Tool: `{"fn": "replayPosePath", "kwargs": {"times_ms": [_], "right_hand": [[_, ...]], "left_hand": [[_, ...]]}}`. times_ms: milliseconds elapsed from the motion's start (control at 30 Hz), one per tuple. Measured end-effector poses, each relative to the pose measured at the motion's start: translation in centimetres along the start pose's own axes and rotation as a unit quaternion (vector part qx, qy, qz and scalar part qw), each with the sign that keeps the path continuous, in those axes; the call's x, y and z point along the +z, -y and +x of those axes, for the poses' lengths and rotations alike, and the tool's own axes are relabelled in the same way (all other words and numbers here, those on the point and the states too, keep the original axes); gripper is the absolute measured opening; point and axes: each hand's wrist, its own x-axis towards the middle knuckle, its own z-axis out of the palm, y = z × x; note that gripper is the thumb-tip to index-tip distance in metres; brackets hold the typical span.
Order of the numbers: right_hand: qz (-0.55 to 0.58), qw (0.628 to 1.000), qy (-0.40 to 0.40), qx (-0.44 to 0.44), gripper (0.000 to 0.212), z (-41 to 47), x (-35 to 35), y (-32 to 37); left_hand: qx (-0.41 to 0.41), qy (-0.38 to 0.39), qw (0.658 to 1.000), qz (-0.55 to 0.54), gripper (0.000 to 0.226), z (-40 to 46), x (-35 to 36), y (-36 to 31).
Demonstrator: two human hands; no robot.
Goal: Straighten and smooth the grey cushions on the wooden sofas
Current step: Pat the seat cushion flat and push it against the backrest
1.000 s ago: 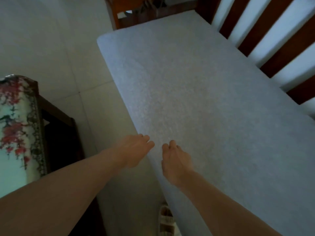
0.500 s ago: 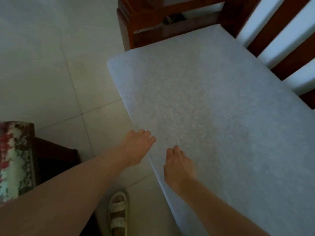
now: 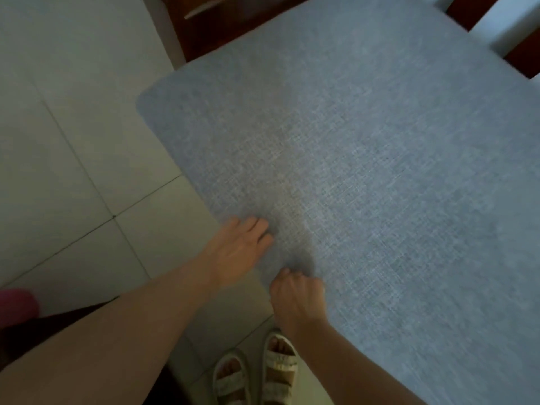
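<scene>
A large grey woven cushion lies flat on the wooden sofa and fills the right of the view. My left hand rests at its front edge, palm down, with the fingertips pressed onto the fabric. My right hand sits just to the right on the same edge, its fingers curled down into the fabric as if pinching it. The fabric looks flat, with a slight dent around my fingers.
The dark wooden sofa frame shows past the cushion's far end, with slats at the top right. Pale floor tiles spread to the left. My sandalled feet stand below the cushion edge. A dark table edge is at the lower left.
My view has tilted down and moved closer to the cushion. Both hands have slid forward along the front edge, and my right hand's fingers have curled from flat into the fabric.
</scene>
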Motion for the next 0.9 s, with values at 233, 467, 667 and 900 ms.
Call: {"fn": "replayPosePath", "kwargs": {"times_ms": [233,467,667,900], "right_hand": [[0.075,0.996,-0.028,0.039,0.027,1.9,0.4,1.5],[0.096,0.987,-0.097,0.087,0.043,2.1,1.7,2.4],[0.084,0.993,-0.065,0.045,0.02,1.4,0.9,1.5],[0.082,0.996,-0.031,0.026,0.029,0.7,1.4,1.8]], "left_hand": [[0.139,-0.086,0.986,0.032,0.024,0.7,3.4,1.0],[0.219,-0.098,0.971,-0.005,0.021,1.0,4.1,1.4],[0.245,-0.013,0.969,-0.031,0.023,1.3,2.3,1.2],[0.271,0.008,0.962,-0.046,0.03,1.2,1.9,1.0]]}}
